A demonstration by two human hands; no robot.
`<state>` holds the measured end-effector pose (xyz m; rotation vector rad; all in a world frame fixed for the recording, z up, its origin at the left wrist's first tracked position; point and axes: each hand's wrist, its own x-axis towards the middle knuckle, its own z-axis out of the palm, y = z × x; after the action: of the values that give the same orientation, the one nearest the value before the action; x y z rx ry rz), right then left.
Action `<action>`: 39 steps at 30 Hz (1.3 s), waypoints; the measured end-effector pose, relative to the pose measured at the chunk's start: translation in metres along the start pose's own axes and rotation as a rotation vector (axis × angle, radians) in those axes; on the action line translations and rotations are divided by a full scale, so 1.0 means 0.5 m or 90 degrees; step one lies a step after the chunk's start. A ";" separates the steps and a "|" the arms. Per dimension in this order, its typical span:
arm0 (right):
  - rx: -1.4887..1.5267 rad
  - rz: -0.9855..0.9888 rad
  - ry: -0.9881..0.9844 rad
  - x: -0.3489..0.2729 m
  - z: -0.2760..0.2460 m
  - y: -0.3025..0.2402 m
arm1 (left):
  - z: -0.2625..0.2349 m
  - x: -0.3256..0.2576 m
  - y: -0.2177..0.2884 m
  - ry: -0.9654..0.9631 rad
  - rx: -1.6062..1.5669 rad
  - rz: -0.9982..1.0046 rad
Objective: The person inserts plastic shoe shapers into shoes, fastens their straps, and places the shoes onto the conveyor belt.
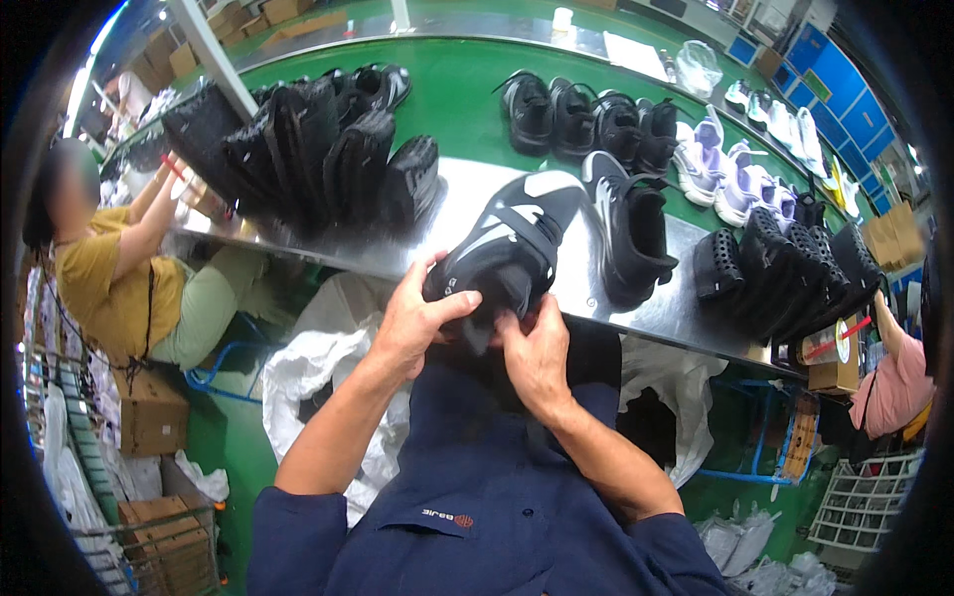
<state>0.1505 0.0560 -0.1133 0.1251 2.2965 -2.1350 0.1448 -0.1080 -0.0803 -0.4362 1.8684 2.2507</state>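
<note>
Between my two hands is a black sneaker [509, 236] with white markings, its toe pointing away over the metal table and its heel toward me. My left hand [415, 308] grips the heel's left side, thumb on the collar. At the right of the opening, my right hand [535, 350] has its fingers closed at the collar, partly inside; whether they pinch a lining or tongue is hidden. Just right of it on the metal bench [462, 194] stands a second black sneaker [633, 230] with a grey-white toe.
Black shoes [328, 149] stand packed at the left, more black sneakers [596, 119] and pale lilac ones [740, 179] at the far right. Black shoes [785, 263] line the right edge. White sacks [323, 363] hang below. One person [119, 258] sits left, another person [899, 382] right.
</note>
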 end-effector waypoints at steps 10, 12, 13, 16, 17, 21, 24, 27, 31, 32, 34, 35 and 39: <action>-0.178 -0.083 -0.314 -0.037 -0.178 -0.136 | -0.116 -0.020 0.058 -0.177 0.577 0.267; -0.146 -0.047 -0.375 -0.038 -0.164 -0.140 | -0.104 -0.013 0.063 -0.204 0.575 0.281; -0.169 -0.074 -0.404 -0.035 -0.157 -0.141 | -0.098 -0.011 0.068 -0.241 0.592 0.251; -0.186 -0.063 -0.439 -0.032 -0.149 -0.124 | -0.095 0.000 0.063 -0.314 0.608 0.245; -0.187 -0.060 -0.443 -0.030 -0.146 -0.123 | -0.095 0.003 0.060 -0.351 0.611 0.271; -0.199 -0.109 -0.435 -0.014 -0.130 -0.119 | -0.093 0.015 0.059 -0.433 0.629 0.287; -0.244 -0.165 -0.451 -0.004 -0.113 -0.113 | -0.091 0.020 0.064 -0.460 0.640 0.291; -0.237 -0.109 -0.460 -0.001 -0.099 -0.109 | -0.094 0.021 0.068 -0.480 0.650 0.286; -0.241 -0.104 -0.462 0.002 -0.082 -0.105 | -0.097 0.017 0.070 -0.493 0.645 0.261; -0.241 -0.090 -0.465 0.002 -0.077 -0.107 | -0.099 0.018 0.068 -0.492 0.645 0.260; -0.241 -0.078 -0.470 0.004 -0.073 -0.109 | -0.105 0.021 0.063 -0.495 0.652 0.294; -0.258 -0.081 -0.474 0.004 -0.073 -0.110 | -0.107 0.022 0.061 -0.493 0.652 0.293; -0.255 -0.079 -0.482 0.001 -0.066 -0.103 | -0.113 0.015 0.061 -0.499 0.642 0.234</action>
<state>0.1487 0.0854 -0.0594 -0.7065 2.1874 -1.3436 0.1339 -0.1695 -0.0641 0.8497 2.3022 1.0158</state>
